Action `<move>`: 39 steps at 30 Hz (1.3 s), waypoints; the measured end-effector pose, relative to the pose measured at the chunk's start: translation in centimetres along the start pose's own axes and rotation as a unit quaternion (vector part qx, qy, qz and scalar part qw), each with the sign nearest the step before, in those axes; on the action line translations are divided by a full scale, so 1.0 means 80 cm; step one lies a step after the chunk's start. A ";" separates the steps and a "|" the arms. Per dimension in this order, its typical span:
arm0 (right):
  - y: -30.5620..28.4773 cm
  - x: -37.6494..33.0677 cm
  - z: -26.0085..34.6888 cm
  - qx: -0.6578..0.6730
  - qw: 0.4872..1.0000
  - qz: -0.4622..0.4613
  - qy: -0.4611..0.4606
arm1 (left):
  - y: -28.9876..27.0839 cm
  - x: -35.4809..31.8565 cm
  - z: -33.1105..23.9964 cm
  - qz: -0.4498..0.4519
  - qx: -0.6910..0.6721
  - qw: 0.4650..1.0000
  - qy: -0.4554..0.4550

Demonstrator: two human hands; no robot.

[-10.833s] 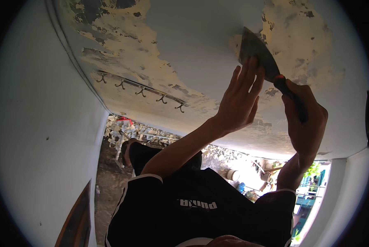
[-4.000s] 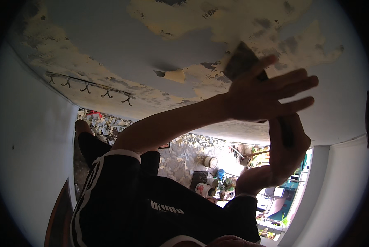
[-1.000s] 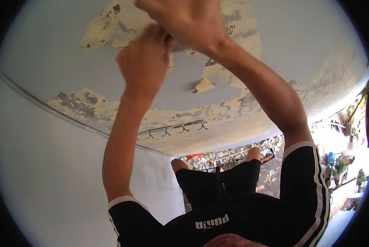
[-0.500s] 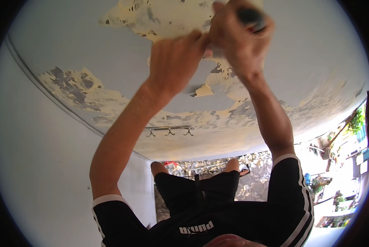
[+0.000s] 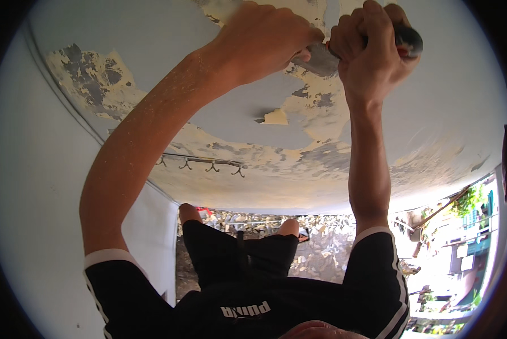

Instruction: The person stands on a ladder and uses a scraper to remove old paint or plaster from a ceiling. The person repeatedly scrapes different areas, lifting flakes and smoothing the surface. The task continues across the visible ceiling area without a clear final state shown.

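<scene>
My right hand (image 5: 371, 53) is wrapped around the dark handle of a scraper (image 5: 410, 42), its butt end sticking out on the right. The scraper's flat grey blade reaches left from my fist, against the wall. My left hand (image 5: 265, 42) is closed at the blade, thumb and fingertips on it near the neck; the back of the hand hides part of this grip. Around both hands the wall (image 5: 231, 121) has grey paint, broken by cream and dark patches where it has come off. A loose paint flake (image 5: 276, 117) curls away from the wall below the blade.
A rail of metal hooks (image 5: 211, 165) is fixed low on the wall. Paint chips (image 5: 321, 248) litter the ground around my legs. A plain side wall (image 5: 67, 209) meets this one at the left. Plants (image 5: 469, 200) and outdoor clutter stand in bright light at the right.
Both hands and the scraper have shifted right across the view, which has itself moved. The blade now shows more clearly between my hands.
</scene>
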State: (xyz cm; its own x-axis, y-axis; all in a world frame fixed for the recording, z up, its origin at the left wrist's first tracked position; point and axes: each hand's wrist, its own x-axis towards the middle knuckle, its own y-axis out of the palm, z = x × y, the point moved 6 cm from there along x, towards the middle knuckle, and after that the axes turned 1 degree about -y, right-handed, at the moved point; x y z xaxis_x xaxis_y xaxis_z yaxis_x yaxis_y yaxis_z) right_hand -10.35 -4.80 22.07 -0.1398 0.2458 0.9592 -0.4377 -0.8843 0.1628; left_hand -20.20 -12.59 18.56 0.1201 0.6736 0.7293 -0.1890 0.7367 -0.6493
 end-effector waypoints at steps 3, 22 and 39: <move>0.014 0.002 0.020 -0.163 0.986 0.017 -0.026 | -0.004 -0.003 -0.004 -0.045 0.029 0.998 0.027; -0.008 -0.018 -0.005 -0.119 0.992 0.008 0.046 | 0.009 -0.011 -0.008 0.026 0.050 0.998 0.013; 0.005 0.009 -0.001 -0.017 0.998 0.067 -0.008 | -0.020 0.031 -0.002 0.311 -0.031 0.949 -0.041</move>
State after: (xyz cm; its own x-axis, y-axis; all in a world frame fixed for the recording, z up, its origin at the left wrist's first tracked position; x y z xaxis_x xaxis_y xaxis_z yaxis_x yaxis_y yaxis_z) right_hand -10.70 -4.93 22.80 -0.1855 0.1193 0.9754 -0.4461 -0.8947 0.0246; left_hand -19.46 -12.09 21.32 -0.0733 0.9742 0.2137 -0.1412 0.2019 -0.9692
